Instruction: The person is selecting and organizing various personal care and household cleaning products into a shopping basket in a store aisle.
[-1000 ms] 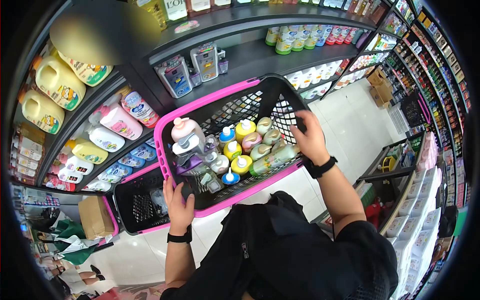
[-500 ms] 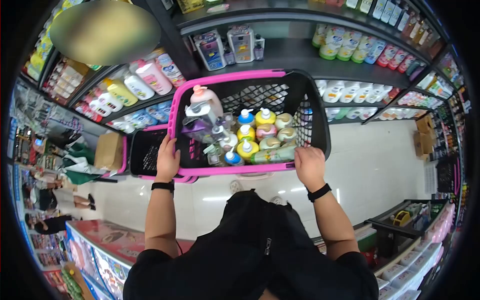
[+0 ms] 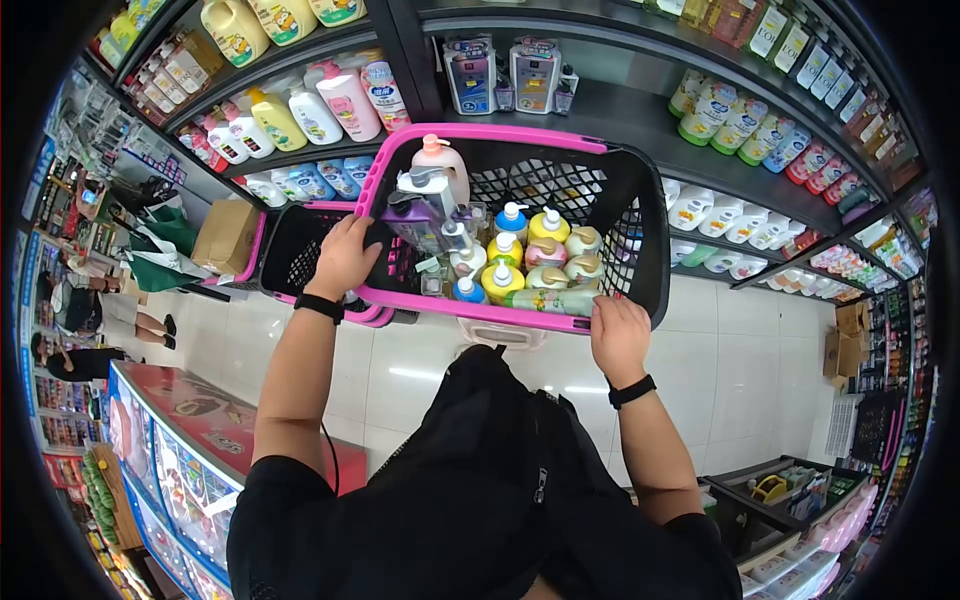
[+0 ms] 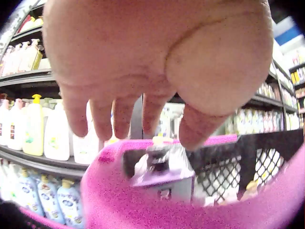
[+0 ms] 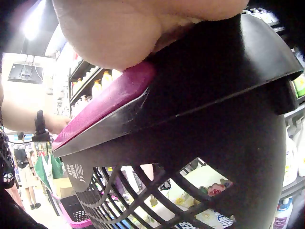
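Observation:
A black shopping basket [image 3: 480, 312] with a pink rim stands in front of me, full of pump bottles. Its load includes a pink pump bottle [image 3: 452, 170], a yellow pump bottle [image 3: 551, 226], a blue-topped bottle [image 3: 511, 219] and a green bottle [image 3: 555, 300] lying along the near side. At the basket's near left corner my left hand [image 3: 347, 257] lies over the pink rim, fingers straight in the left wrist view. My right hand [image 3: 620, 340] grips the rim near the right front corner, its fingers curled over the edge; the fingertips are hidden in the right wrist view.
Dark shelves [image 3: 640, 130] of bottles run behind the basket. Another black basket [image 3: 295, 250] sits on its left, near a cardboard box [image 3: 226, 238]. A red-topped display case [image 3: 190, 400] stands at the lower left, and a dark rack [image 3: 780, 495] at the lower right.
My right hand has come down from over the basket's far right side onto its near right rim. The basket has turned squarer to me. My left hand has shifted up over the left rim.

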{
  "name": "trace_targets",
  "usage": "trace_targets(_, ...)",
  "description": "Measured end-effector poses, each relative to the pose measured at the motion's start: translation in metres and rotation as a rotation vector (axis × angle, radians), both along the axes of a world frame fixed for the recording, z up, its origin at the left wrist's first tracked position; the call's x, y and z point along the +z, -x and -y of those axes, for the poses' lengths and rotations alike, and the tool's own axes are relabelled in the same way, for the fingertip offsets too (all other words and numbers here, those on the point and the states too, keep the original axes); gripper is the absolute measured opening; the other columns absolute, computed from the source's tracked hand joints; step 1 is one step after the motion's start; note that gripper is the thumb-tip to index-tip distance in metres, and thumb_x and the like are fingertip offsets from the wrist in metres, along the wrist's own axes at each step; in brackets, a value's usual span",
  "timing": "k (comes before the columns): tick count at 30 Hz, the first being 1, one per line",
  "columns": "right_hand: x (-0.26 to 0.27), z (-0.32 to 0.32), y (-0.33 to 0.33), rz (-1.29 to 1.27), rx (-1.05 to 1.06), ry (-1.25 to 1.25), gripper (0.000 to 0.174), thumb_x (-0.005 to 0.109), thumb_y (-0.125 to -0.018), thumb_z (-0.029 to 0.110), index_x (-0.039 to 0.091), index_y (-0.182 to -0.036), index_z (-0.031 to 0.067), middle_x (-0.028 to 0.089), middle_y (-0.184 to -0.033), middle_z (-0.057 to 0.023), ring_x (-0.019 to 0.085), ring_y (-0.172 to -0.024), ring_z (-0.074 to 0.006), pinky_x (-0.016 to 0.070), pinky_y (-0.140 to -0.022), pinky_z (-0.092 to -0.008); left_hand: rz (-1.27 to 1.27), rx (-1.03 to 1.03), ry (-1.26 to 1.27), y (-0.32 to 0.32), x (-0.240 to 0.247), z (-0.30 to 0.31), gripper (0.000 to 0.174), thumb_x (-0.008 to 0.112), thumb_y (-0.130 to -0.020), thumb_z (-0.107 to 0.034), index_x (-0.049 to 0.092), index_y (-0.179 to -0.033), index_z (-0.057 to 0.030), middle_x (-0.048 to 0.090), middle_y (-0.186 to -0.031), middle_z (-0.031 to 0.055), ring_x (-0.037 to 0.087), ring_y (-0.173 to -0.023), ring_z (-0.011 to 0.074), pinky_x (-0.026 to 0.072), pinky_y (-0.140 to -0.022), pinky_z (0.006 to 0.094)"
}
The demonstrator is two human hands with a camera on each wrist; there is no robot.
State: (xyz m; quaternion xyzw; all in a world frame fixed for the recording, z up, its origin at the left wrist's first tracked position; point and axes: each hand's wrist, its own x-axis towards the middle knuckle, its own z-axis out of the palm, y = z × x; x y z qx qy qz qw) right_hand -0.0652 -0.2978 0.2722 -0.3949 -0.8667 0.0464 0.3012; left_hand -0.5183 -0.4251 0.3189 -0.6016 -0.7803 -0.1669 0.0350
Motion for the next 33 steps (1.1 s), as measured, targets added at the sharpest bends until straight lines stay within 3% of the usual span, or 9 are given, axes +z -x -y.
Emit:
trace_targets(4,-0.001,0.002,0.005,0.007,-0.04,-0.003,0.013,0.065,-0.087,0.014,0.068,-0.098,0.0086,0.07,-0.096,-0.0087,0.064,-0.094,-0.0303,0.0466,-0.088,-0.0445,0.225,-0.142,0.016,0.004,0.034,-0.045,0.047,0.072,-0.084,-0.019,0.06,-0.125,0.0012,0.061,-0.123,0.0235,0.058,-0.117,0.0425,0.0475,-0.101,0.0452)
trace_targets(9,0.001,0.002,0.012,0.038,-0.113,0.014,0.013,0.065,-0.086,0.014,0.068,-0.097,0.0087,0.07,-0.094,-0.0091,0.064,-0.092,-0.0313,0.0468,-0.086,-0.0448,0.064,-0.316,0.102,0.03,0.008,-0.09,0.054,0.077,-0.079,-0.015,0.057,-0.127,-0.002,0.059,-0.119,0.0206,0.063,-0.106,0.0403,0.0525,-0.091,0.0472)
trace_targets(12,0.002,0.002,0.016,0.069,-0.143,0.019,0.012,0.064,-0.086,0.013,0.068,-0.096,0.0086,0.07,-0.091,-0.0091,0.064,-0.089,-0.0318,0.0468,-0.085,-0.0454,0.044,-0.282,0.351,0.039,-0.008,-0.101,0.047,0.075,-0.079,-0.014,0.059,-0.122,-0.0031,0.064,-0.113,0.0207,0.065,-0.1,0.0404,0.0534,-0.087,0.049)
trace_targets(19,0.004,0.002,0.024,0.079,-0.211,0.01,0.007,0.063,-0.085,0.011,0.068,-0.09,0.0073,0.068,-0.086,-0.0101,0.064,-0.086,-0.0326,0.0468,-0.082,-0.0453,0.021,-0.426,0.282,0.058,-0.022,-0.105,0.034,0.072,-0.082,-0.013,0.06,-0.113,-0.0042,0.064,-0.104,0.0189,0.066,-0.096,0.0391,0.0545,-0.082,0.0485)
trace_targets(28,0.006,0.004,0.029,0.114,-0.271,0.061,0.008,0.063,-0.087,0.011,0.068,-0.09,0.0071,0.068,-0.084,-0.0121,0.064,-0.085,-0.0345,0.0466,-0.08,-0.0467,0.095,-0.38,0.3,0.055,-0.008,-0.108,0.031,0.072,-0.085,-0.016,0.061,-0.109,-0.002,0.061,-0.106,0.0232,0.068,-0.09,0.0404,0.0564,-0.077,0.0497)
trace_targets(32,0.011,-0.004,0.022,0.148,-0.205,0.239,0.007,0.063,-0.086,0.01,0.069,-0.089,0.0071,0.068,-0.085,-0.014,0.064,-0.085,-0.0378,0.0477,-0.079,-0.0495,0.08,-0.375,0.331,0.055,-0.012,-0.11,0.028,0.07,-0.086,-0.015,0.061,-0.109,-0.0015,0.061,-0.106,0.024,0.068,-0.09,0.0408,0.0563,-0.078,0.0498)
trace_targets(33,0.019,-0.01,0.019,0.204,-0.126,0.3,0.008,0.063,-0.09,0.007,0.067,-0.096,0.0048,0.069,-0.087,-0.0106,0.067,-0.083,-0.0289,0.0514,-0.076,-0.042,0.07,-0.38,0.341,0.057,-0.015,-0.113,0.029,0.071,-0.085,-0.015,0.061,-0.109,-0.0021,0.061,-0.106,0.0233,0.067,-0.09,0.0408,0.0558,-0.079,0.0496)
